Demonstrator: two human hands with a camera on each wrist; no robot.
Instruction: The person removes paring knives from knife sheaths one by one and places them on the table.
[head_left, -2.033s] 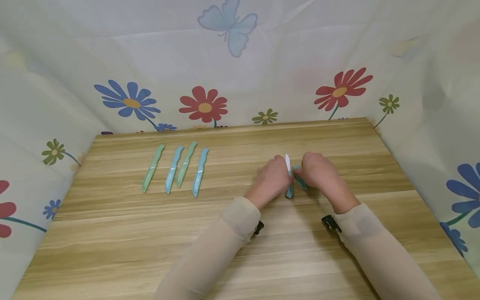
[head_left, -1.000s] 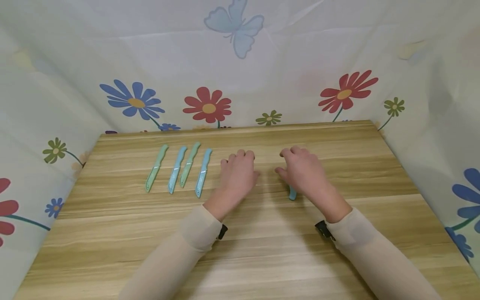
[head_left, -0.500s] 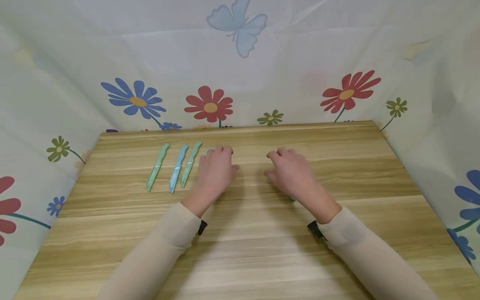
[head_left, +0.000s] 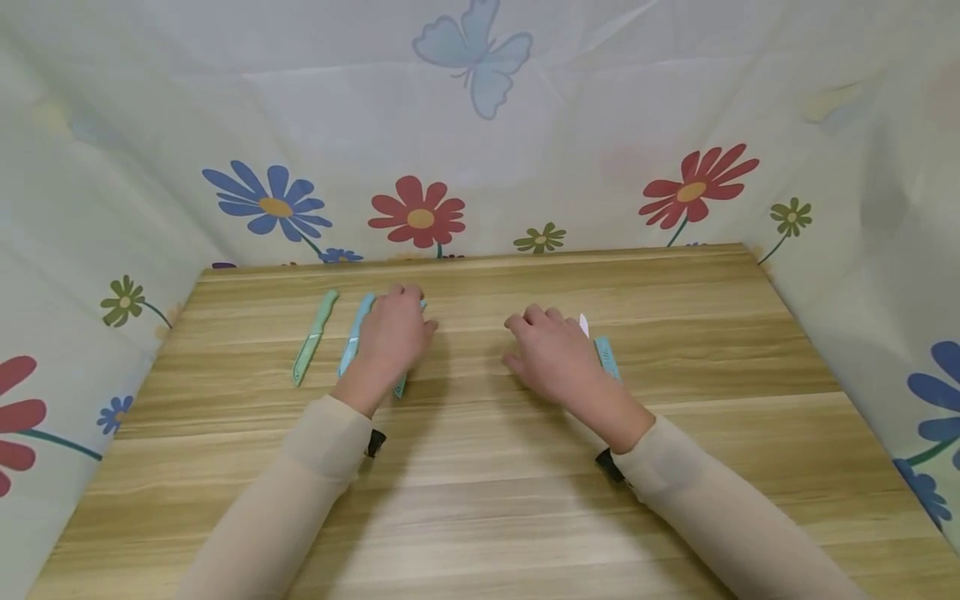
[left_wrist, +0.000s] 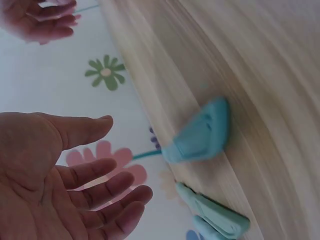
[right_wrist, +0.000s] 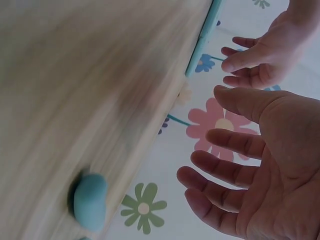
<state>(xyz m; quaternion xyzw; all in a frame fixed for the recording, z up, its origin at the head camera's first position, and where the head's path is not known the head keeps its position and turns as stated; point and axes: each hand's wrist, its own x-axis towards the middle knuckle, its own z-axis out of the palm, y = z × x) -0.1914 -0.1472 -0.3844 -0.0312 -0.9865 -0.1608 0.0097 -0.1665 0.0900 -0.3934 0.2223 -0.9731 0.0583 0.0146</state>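
Observation:
My left hand (head_left: 392, 333) hovers over the row of sheathed knives, its fingers loosely bent around nothing. Left of it lie a green knife (head_left: 314, 337) and a partly covered blue knife (head_left: 350, 350). Another blue knife (head_left: 401, 387) shows only its ends past the hand; the second green one is hidden. In the left wrist view the near blue sheath (left_wrist: 200, 135) is blurred. My right hand (head_left: 553, 354), also relaxed and holding nothing, is above the table by an unsheathed knife, whose white blade (head_left: 583, 325) pokes out. A loose blue sheath (head_left: 607, 358) lies beside that blade.
The wooden table (head_left: 480, 517) backs onto a white flowered curtain (head_left: 480, 150), which also hangs at both sides. A rounded blue handle end (right_wrist: 91, 202) stands out in the right wrist view.
Two seconds ago both hands held the knife and its sheath apart at the right; these now lie on the table. Both hands have let go and shifted left, the left one over the row.

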